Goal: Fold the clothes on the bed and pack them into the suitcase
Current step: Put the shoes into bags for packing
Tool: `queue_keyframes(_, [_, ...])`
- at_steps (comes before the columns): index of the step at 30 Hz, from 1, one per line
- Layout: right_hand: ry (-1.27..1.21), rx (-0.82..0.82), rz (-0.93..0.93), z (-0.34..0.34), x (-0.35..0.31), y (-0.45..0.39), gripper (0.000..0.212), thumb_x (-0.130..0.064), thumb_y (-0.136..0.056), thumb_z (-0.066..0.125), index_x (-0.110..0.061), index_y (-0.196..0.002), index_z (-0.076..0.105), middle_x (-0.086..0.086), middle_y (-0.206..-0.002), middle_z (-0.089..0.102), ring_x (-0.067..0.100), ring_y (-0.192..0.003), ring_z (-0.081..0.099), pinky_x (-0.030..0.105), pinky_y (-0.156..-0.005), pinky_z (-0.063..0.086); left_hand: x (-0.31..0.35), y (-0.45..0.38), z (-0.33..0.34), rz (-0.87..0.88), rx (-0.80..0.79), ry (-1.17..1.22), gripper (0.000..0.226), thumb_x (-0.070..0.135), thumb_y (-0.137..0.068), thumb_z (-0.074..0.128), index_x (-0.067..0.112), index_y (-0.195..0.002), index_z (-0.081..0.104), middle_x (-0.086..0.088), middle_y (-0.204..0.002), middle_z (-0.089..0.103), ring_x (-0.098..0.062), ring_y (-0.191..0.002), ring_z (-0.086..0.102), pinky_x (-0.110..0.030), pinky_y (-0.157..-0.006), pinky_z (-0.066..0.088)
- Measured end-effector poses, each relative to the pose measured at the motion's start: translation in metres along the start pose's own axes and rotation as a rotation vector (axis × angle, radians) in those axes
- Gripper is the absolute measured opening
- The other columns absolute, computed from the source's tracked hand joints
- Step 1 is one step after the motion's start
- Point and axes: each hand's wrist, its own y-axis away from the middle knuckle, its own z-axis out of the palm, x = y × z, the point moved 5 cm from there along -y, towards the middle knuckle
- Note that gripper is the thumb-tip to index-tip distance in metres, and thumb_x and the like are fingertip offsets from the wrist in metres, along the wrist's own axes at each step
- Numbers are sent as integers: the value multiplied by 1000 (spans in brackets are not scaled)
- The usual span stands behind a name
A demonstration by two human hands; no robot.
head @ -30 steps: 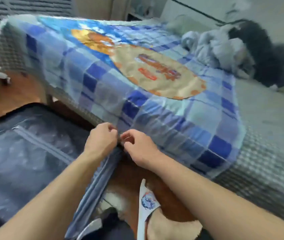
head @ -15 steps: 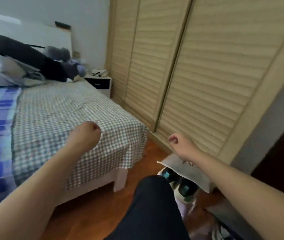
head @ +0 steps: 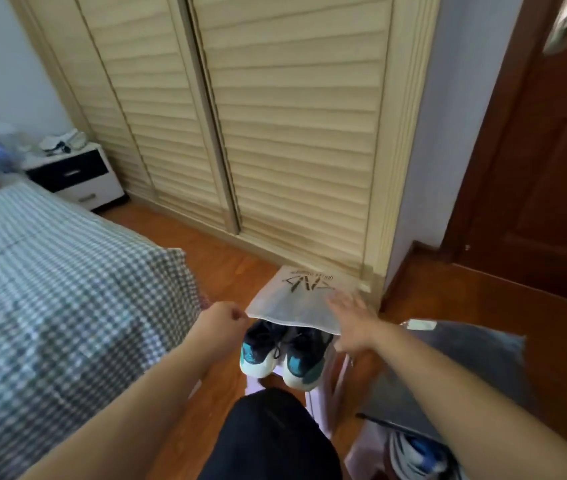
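Beside the bed [head: 67, 289], my left hand [head: 221, 323] pinched the soft, light bag [head: 295, 303] at its near-left corner; my right hand [head: 353, 318] lay spread on it, over the shoes [head: 282, 355]. I saw no suitcase.

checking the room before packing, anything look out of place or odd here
One oddity: a white bag lies draped over a pair of sneakers, hiding their heels. The left hand pinches its corner; the right hand reaches in, open.
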Motion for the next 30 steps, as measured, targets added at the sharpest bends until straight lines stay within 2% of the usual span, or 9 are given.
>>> queue_keyframes(3, [235, 59, -65, 33, -4, -28, 102, -13, -87, 62, -28, -160, -8, 0, -168, -12, 37, -152, -13, 57, -122, -4, -20, -15, -1, -50, -18, -49, 21, 21, -91, 52, 21, -81, 70, 3, -81, 71, -17, -77, 66, -29, -67, 51])
queue_keyframes(7, [445, 238, -124, 33, -4, -47, 60, -10, -91, 54, -21, -148, 38, 6, -151, 43, 35, -141, 33, 50, -118, 21, -26, -40, -3, -45, 5, -15, 21, 23, -94, 54, 23, -92, 75, 5, -94, 73, -14, -89, 66, -31, -83, 55])
queue_keyframes(11, [351, 428, -191, -13, -40, -47, 24, -16, -92, 51, -21, -113, 63, 6, -112, 67, 30, -107, 59, 40, -90, 48, -36, -51, 5, -19, -7, 43, 20, 22, -96, 54, 23, -102, 73, 6, -103, 71, -15, -94, 66, -28, -79, 51])
queue_keyframes(13, [287, 496, -247, -48, -75, -42, 18, -12, -95, 51, -18, -106, 63, 9, -101, 67, 33, -97, 63, 35, -71, 45, -42, -52, 0, 2, -2, 52, 22, 24, -98, 56, 25, -116, 68, 4, -112, 67, -14, -99, 63, -28, -81, 49])
queue_keyframes(16, [264, 455, -390, -98, -139, -43, 20, -7, -93, 52, -19, -101, 65, 6, -97, 66, 30, -91, 62, 35, -66, 44, -57, -45, -26, 61, 88, 68, 55, 31, -96, 64, 28, -147, 44, 1, -135, 50, -13, -114, 51, -27, -96, 43])
queue_keyframes(20, [42, 349, -595, -155, -244, -29, 23, -21, -85, 57, -38, -93, 71, -12, -97, 70, 14, -89, 64, 37, -78, 55, -87, -27, -73, 75, 157, 36, 88, 44, -85, 77, 34, -157, 27, 1, -152, 36, -22, -139, 35, -41, -115, 35])
queue_keyframes(22, [-93, 332, -719, -176, -299, -9, 13, -30, -81, 63, -41, -84, 70, -16, -86, 69, 6, -85, 64, 27, -76, 51, -111, -13, -94, 37, 176, 106, 67, 42, -88, 75, 33, -146, 45, 9, -139, 53, -14, -126, 51, -31, -101, 46])
queue_keyframes(25, [-215, 357, -846, -195, -368, 9, 11, -23, -87, 71, -34, -83, 69, -17, -80, 68, -2, -77, 62, 20, -67, 44, -162, 30, -133, -82, 359, 199, 4, 28, -96, 66, 28, -96, 69, 11, -86, 71, -7, -77, 65, -22, -64, 49])
queue_keyframes(30, [-452, 136, -935, -176, -459, -6, 4, -7, -89, 71, -11, -89, 69, 4, -78, 75, 12, -72, 73, 33, -73, 59, -287, 145, -196, -346, 600, 358, 15, 21, -88, 75, 30, -76, 72, 7, -70, 73, -15, -71, 71, -36, -70, 57])
